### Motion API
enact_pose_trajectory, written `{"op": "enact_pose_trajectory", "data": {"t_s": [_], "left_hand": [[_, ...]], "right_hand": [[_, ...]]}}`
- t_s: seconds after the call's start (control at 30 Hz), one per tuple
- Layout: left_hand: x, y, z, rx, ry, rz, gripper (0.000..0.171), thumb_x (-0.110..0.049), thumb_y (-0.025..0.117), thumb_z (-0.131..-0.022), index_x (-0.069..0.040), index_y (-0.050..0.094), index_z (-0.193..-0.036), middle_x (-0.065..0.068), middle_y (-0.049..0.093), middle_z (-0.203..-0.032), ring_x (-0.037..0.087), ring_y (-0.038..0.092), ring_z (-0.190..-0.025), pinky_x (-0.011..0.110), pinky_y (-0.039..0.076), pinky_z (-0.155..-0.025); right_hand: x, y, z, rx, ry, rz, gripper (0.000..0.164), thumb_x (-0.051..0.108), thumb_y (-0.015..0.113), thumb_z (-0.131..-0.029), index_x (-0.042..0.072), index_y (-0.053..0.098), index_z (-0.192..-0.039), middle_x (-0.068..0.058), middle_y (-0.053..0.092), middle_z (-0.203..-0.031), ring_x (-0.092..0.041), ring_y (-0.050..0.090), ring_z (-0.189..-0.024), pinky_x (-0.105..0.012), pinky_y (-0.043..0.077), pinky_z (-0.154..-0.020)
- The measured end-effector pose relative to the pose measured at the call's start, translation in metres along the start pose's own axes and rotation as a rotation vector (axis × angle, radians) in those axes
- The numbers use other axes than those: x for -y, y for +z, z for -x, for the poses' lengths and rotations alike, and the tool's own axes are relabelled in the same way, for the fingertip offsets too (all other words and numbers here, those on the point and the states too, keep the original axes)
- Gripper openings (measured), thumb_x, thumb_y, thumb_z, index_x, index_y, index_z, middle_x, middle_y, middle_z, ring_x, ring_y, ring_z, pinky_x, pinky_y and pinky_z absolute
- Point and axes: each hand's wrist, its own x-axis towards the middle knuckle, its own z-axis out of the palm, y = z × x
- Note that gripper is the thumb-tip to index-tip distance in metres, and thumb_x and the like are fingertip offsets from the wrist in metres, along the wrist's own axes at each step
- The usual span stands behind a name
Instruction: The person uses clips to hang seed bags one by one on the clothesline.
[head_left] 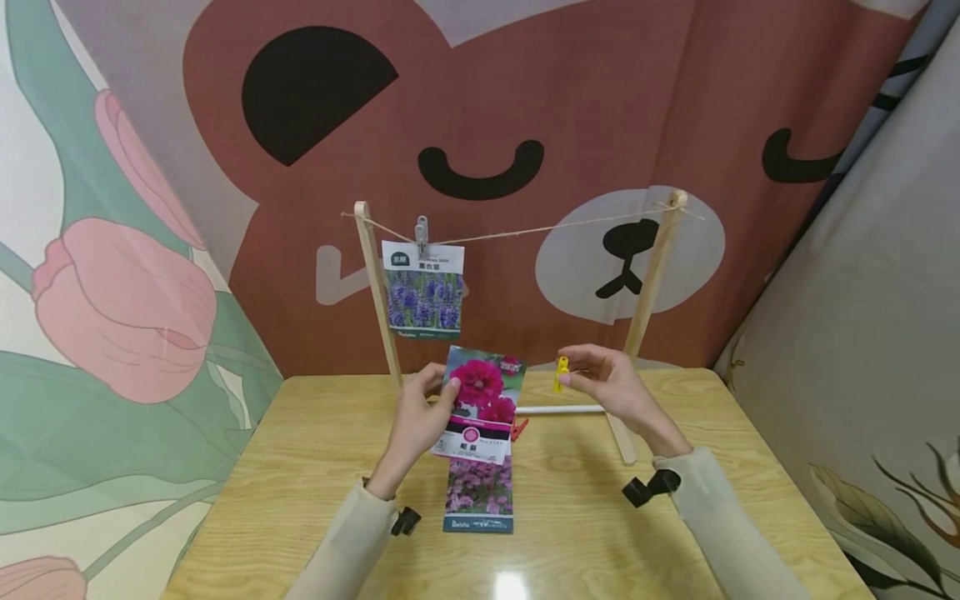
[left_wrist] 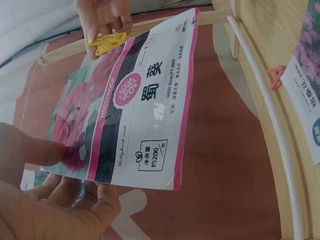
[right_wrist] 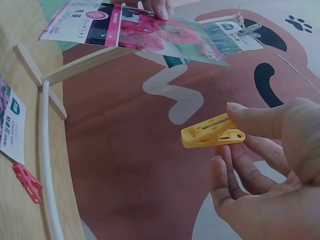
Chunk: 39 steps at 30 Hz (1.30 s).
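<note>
My left hand (head_left: 422, 421) pinches a hollyhock seed packet (head_left: 480, 392) by its left edge, thumb on the front and fingers behind. The packet is raised above the table, its pink flowers toward me. Between the thumb and fingers of my right hand (head_left: 611, 385) is a yellow clothespin (right_wrist: 210, 131), held up to the right of the packet. Behind them a twine line (head_left: 517, 235) runs between two wooden posts. A grey clip (head_left: 422, 236) hangs a lavender seed packet (head_left: 423, 292) near its left end.
A second packet with pink flowers (head_left: 480, 496) lies on the wooden table (head_left: 337, 500), partly covered by the held one in the head view. Beside it is a red clothespin (right_wrist: 27, 182). A white rod (head_left: 562, 409) joins the frame's posts low down. A bear-print curtain (head_left: 585, 100) hangs behind.
</note>
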Motion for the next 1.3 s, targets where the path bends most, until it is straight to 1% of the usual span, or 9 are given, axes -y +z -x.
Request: {"op": "enact_pose_trajectory", "data": {"t_s": [0.07,0.2,0.37,0.47,0.57,0.7,0.97,1.13,1.3], "left_hand": [[0.000,0.000,-0.001,-0.001,0.002,0.003,0.007,-0.005,0.068,-0.103,-0.001,0.074,-0.105,0.016,0.078,-0.093,0.026,0.077,-0.086,0.025,0.062,-0.067],[-0.001,0.001,-0.003,-0.007,0.012,0.009,0.007,-0.004,0.069,-0.102,-0.001,0.074,-0.106,0.016,0.079,-0.093,0.024,0.077,-0.087,0.024,0.062,-0.068],[-0.003,0.003,-0.005,-0.018,0.024,0.016,0.007,-0.003,0.069,-0.102,-0.001,0.074,-0.106,0.016,0.079,-0.094,0.028,0.078,-0.088,0.023,0.062,-0.069],[-0.003,0.003,-0.006,-0.023,0.024,0.027,0.007,-0.003,0.069,-0.102,-0.001,0.074,-0.106,0.017,0.079,-0.095,0.029,0.077,-0.088,0.023,0.062,-0.070],[-0.004,0.003,-0.007,-0.025,0.024,0.039,0.008,-0.003,0.069,-0.102,-0.001,0.074,-0.107,0.016,0.080,-0.096,0.027,0.077,-0.086,0.024,0.062,-0.070],[-0.005,0.003,-0.009,-0.021,0.029,0.052,0.009,-0.004,0.068,-0.103,-0.001,0.074,-0.108,0.017,0.080,-0.097,0.024,0.075,-0.084,0.024,0.062,-0.069],[-0.006,0.006,-0.011,-0.037,0.041,0.066,0.009,-0.004,0.069,-0.103,-0.002,0.075,-0.109,0.016,0.080,-0.099,0.030,0.077,-0.089,0.024,0.062,-0.068],[-0.006,0.008,-0.014,-0.061,0.057,0.082,0.008,-0.004,0.069,-0.102,-0.001,0.074,-0.108,0.016,0.081,-0.099,0.031,0.077,-0.090,0.023,0.061,-0.066],[-0.008,0.010,-0.017,-0.084,0.057,0.076,0.009,-0.004,0.070,-0.102,-0.001,0.075,-0.109,0.017,0.081,-0.101,0.032,0.077,-0.091,0.022,0.061,-0.067]], "right_hand": [[0.001,-0.001,-0.001,-0.001,0.008,0.008,0.038,0.009,0.076,-0.100,0.003,0.069,-0.136,-0.023,0.070,-0.127,-0.013,0.070,-0.104,-0.024,0.060,-0.088],[0.005,-0.003,-0.002,-0.008,0.043,0.029,0.039,0.012,0.076,-0.101,0.005,0.068,-0.138,-0.022,0.070,-0.129,-0.013,0.071,-0.103,-0.024,0.060,-0.086],[0.013,-0.005,-0.003,-0.007,0.065,0.042,0.039,0.016,0.075,-0.101,0.008,0.069,-0.139,-0.024,0.069,-0.132,-0.012,0.073,-0.104,-0.025,0.060,-0.086],[0.014,-0.006,-0.006,-0.007,0.054,0.060,0.039,0.016,0.075,-0.102,0.008,0.069,-0.139,-0.022,0.070,-0.131,-0.014,0.072,-0.106,-0.026,0.061,-0.089],[0.016,-0.007,-0.008,-0.013,0.037,0.075,0.038,0.014,0.075,-0.102,0.007,0.068,-0.138,-0.020,0.071,-0.128,-0.017,0.070,-0.107,-0.026,0.060,-0.090],[0.019,-0.008,-0.009,-0.016,0.012,0.089,0.037,0.011,0.074,-0.102,0.005,0.068,-0.138,-0.021,0.071,-0.127,-0.018,0.069,-0.107,-0.023,0.059,-0.089],[0.027,-0.011,-0.010,-0.005,0.007,0.088,0.040,0.014,0.074,-0.103,0.004,0.067,-0.141,-0.022,0.071,-0.128,-0.014,0.071,-0.102,-0.025,0.060,-0.087],[0.035,-0.013,-0.012,-0.007,0.013,0.091,0.039,0.016,0.073,-0.103,0.004,0.067,-0.140,-0.022,0.072,-0.127,-0.020,0.072,-0.102,-0.025,0.060,-0.086],[0.041,-0.016,-0.015,-0.004,0.001,0.099,0.039,0.015,0.073,-0.103,0.004,0.067,-0.140,-0.021,0.071,-0.130,-0.026,0.072,-0.107,-0.025,0.061,-0.087]]}}
